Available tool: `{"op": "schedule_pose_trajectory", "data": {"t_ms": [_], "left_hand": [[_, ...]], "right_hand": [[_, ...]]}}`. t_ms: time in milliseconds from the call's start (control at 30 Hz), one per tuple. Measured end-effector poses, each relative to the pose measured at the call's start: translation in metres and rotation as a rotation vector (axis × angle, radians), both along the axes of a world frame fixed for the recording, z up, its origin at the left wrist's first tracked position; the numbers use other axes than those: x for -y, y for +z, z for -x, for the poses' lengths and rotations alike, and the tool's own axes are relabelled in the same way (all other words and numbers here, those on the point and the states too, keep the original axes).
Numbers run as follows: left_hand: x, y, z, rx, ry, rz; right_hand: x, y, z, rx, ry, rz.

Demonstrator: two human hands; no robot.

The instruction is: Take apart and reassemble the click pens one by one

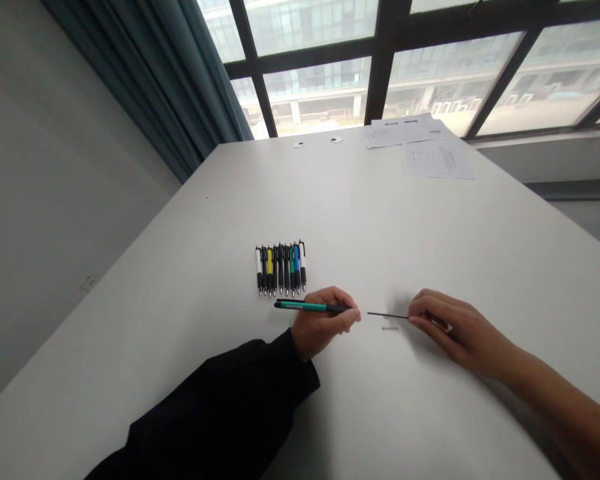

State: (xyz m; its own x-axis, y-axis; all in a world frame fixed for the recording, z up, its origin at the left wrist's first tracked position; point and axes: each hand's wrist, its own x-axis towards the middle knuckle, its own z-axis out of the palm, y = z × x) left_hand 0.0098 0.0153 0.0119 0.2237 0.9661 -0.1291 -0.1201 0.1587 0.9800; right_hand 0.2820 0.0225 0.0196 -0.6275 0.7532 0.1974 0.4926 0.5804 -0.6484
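My left hand [325, 321], in a black sleeve, is closed around a green pen barrel [300, 306] with a dark grip. The barrel lies almost level, its clip end to the left and its front end by my fingertips. My right hand [447, 327] pinches a thin dark pen refill [387, 315] near its right end. The refill's free tip points left at the front of the barrel, with a small gap between them. Below the refill a small thin greyish piece, likely a spring [390, 328], lies on the table. Something small and pale shows within my right fingers; its kind is unclear.
A row of several pens [280, 269], white, yellow, black, green and blue, lies side by side beyond my left hand. Printed papers [437, 160] lie at the far right of the white table [180, 280]. Two cable holes [335, 140] sit near the back edge, below the windows.
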Motion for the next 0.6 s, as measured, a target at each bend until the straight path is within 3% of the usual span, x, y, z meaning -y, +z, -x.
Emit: {"op": "schedule_pose_trajectory", "data": {"t_ms": [167, 267, 367, 500, 600], "left_hand": [[-0.001, -0.006, 0.004, 0.100, 0.047, -0.051], [0.000, -0.006, 0.004, 0.063, -0.003, -0.043], [0.001, -0.004, 0.002, 0.004, -0.045, -0.039], [0.003, -0.003, -0.001, -0.176, -0.167, -0.267], [0.008, -0.008, -0.003, -0.237, -0.275, -0.450]], "right_hand": [[-0.007, -0.001, -0.014, 0.110, 0.088, 0.114], [-0.006, -0.004, -0.010, 0.150, 0.144, 0.109], [-0.005, -0.004, -0.007, 0.173, 0.105, 0.063], [0.002, 0.001, 0.001, 0.057, 0.022, 0.014], [0.013, 0.004, 0.016, -0.105, 0.040, 0.133]]}}
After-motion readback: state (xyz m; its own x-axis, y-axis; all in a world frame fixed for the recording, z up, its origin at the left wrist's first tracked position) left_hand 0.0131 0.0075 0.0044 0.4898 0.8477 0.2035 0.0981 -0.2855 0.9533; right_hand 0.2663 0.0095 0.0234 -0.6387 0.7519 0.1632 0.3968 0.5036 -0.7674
